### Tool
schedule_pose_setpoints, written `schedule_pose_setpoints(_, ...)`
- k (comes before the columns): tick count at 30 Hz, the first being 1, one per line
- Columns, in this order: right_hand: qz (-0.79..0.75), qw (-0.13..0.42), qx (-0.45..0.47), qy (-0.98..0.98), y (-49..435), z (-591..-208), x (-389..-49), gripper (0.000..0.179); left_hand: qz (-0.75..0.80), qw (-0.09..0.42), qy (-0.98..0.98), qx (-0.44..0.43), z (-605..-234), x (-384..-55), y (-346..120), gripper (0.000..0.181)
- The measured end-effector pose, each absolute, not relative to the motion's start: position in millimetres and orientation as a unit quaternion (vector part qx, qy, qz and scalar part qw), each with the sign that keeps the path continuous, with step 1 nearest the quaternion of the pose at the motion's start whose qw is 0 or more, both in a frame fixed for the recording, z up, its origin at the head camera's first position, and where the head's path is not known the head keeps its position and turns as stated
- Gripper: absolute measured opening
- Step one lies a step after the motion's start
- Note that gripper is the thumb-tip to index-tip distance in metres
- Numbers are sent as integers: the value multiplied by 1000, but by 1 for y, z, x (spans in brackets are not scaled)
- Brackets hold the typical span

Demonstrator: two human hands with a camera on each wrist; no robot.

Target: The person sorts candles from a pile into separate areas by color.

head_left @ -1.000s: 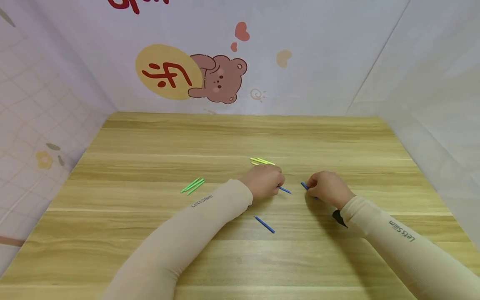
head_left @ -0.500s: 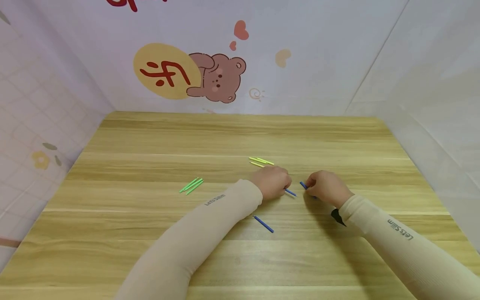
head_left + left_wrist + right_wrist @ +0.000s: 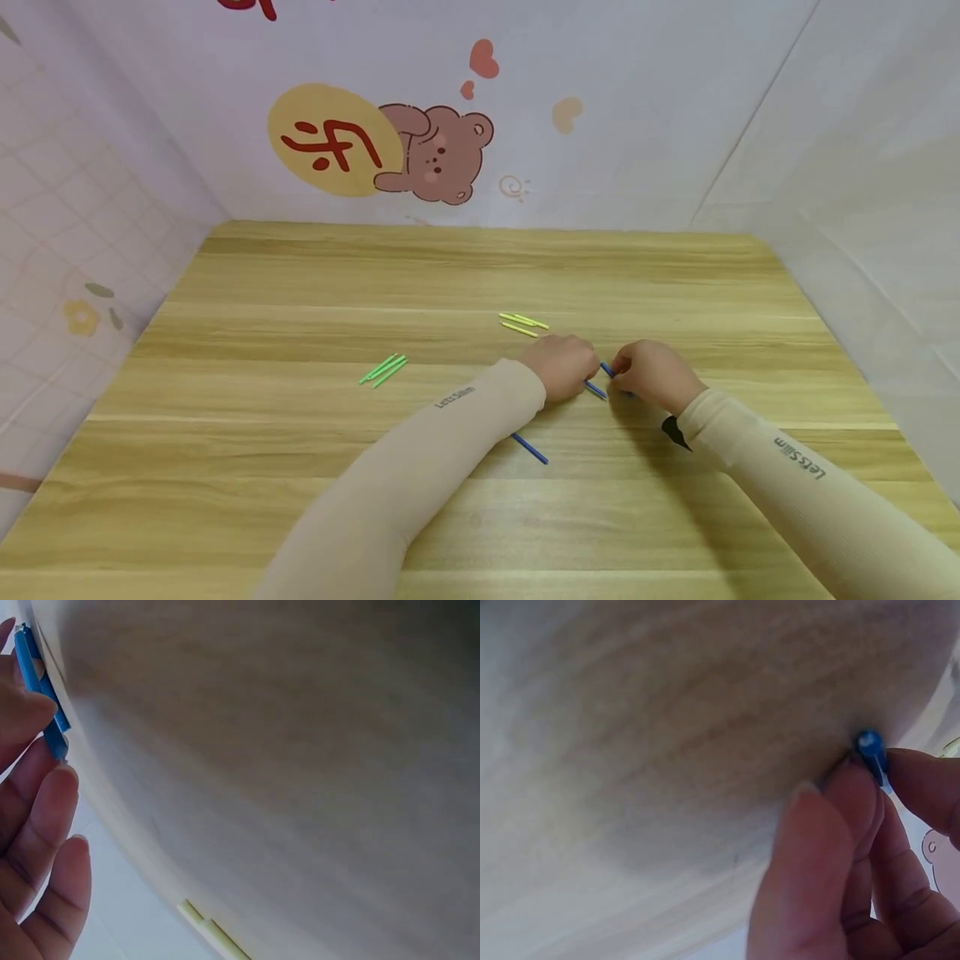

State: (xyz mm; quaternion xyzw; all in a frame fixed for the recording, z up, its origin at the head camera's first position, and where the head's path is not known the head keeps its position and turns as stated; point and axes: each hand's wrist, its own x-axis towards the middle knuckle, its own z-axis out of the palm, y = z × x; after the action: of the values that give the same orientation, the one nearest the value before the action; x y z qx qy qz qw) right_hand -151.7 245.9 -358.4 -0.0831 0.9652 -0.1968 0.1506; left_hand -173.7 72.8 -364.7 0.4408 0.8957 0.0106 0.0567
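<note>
In the head view my left hand (image 3: 562, 367) is low over the middle of the table, pinching a thin blue candle (image 3: 596, 389) that points down to the right. Thumb and finger grip it in the left wrist view, where a second blue candle (image 3: 57, 705) lies close alongside. Just to the right, my right hand (image 3: 657, 377) pinches a blue candle (image 3: 607, 368) between thumb and fingers; the right wrist view shows the end of a blue candle (image 3: 870, 744) there. One more blue candle (image 3: 532, 449) lies nearer the front, partly hidden by the left sleeve.
Several yellow candles (image 3: 525, 321) lie just behind the left hand. A small group of green candles (image 3: 383, 370) is on the left of the wooden table (image 3: 300, 275). A white cloth with a printed bear (image 3: 442, 158) hangs behind the table.
My left hand has slid to the right with its blue candle, close to the right hand. The left sleeve now covers one end of the front candle. My right hand stays nearly in place.
</note>
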Motion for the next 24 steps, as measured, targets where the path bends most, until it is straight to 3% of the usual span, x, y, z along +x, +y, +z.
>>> schedule_pose_setpoints(24,-196,149,-92,965,246,-354,-152,8,37,68,899,430,-368,-187,99,16)
